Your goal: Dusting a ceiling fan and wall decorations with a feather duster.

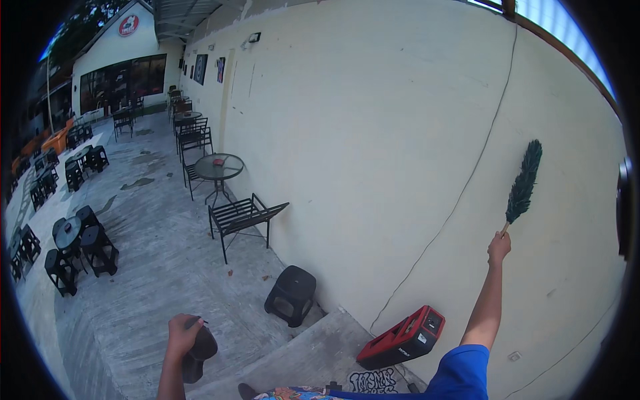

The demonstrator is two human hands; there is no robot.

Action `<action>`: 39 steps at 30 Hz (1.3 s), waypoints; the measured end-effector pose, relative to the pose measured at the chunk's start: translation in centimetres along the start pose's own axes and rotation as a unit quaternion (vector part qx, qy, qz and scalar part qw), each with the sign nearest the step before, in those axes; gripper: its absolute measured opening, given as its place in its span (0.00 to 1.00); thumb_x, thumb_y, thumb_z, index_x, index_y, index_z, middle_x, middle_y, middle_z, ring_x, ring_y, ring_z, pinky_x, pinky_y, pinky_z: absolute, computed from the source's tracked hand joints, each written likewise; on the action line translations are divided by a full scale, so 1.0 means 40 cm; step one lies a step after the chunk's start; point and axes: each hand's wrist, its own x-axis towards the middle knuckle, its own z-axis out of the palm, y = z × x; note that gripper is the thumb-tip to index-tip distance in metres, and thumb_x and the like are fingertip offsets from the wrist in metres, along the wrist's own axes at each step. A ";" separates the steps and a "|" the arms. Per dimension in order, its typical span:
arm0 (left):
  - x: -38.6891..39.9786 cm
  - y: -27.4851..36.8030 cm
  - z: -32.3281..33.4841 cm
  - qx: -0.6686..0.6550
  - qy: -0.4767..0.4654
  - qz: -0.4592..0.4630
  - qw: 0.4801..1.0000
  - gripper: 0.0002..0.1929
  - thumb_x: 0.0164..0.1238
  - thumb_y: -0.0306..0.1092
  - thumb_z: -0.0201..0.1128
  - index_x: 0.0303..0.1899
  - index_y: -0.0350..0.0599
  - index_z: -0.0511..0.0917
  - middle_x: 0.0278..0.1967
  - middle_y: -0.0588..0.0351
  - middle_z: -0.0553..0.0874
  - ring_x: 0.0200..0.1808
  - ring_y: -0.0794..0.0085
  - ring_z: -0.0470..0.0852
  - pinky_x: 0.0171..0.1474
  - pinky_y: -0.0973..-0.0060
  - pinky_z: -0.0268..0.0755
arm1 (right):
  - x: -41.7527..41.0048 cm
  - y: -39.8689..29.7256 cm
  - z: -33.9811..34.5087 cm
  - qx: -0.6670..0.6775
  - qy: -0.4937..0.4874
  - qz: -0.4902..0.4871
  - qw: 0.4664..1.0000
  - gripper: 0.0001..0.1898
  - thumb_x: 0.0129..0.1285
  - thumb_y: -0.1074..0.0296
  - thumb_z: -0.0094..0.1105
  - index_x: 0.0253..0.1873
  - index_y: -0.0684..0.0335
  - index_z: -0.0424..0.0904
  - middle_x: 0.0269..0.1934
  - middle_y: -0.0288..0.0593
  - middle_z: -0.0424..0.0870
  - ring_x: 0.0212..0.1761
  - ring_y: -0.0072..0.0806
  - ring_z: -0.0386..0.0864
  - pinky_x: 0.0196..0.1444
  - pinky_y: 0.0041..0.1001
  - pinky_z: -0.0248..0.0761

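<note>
In my right hand [499, 248] is the wooden handle of a dark green feather duster [524, 182]. Its plume points up in front of the cream wall [375, 140]; whether it touches the wall I cannot tell. My left hand [184, 334], low on the left, grips a dark, rounded object [201, 345] whose kind is unclear. Below my raised right arm, a red and black speaker [401, 339] leans at the wall's foot. A thin cable [450, 212] runs down the wall to behind this speaker.
A black plastic stool [291, 296] stands by the concrete ledge [305, 345]. Beyond it are a metal bench [245, 216] and a round glass table [219, 167] along the wall. More stools [100, 245] surround a small table [67, 232] at left. A dark object [623, 210] juts in at right.
</note>
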 end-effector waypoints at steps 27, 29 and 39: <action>0.928 1.405 0.402 -0.290 -0.078 0.458 0.836 0.20 0.83 0.46 0.58 0.60 0.41 0.84 0.43 0.56 0.89 0.45 0.76 0.85 0.55 0.74 0.78 | 0.448 -0.707 0.220 -0.099 0.114 -0.257 0.955 0.22 0.77 0.65 0.50 0.73 0.56 0.70 0.44 0.62 0.87 0.48 0.62 0.86 0.51 0.54 0.79; 0.964 1.535 0.430 -0.233 -0.075 0.478 0.844 0.22 0.82 0.49 0.58 0.63 0.43 0.83 0.46 0.53 0.90 0.48 0.70 0.87 0.56 0.71 0.79 | 0.455 -0.720 0.294 -0.104 0.085 -0.272 0.953 0.22 0.78 0.64 0.49 0.74 0.54 0.69 0.44 0.61 0.87 0.46 0.60 0.86 0.50 0.53 0.80; 1.076 1.679 0.601 -0.130 -0.023 0.445 0.886 0.21 0.80 0.49 0.58 0.54 0.39 0.84 0.44 0.45 0.90 0.46 0.57 0.89 0.52 0.62 0.80 | 0.475 -0.624 0.386 -0.074 0.159 -0.272 0.946 0.24 0.79 0.66 0.47 0.77 0.51 0.64 0.41 0.56 0.86 0.40 0.52 0.88 0.41 0.49 0.81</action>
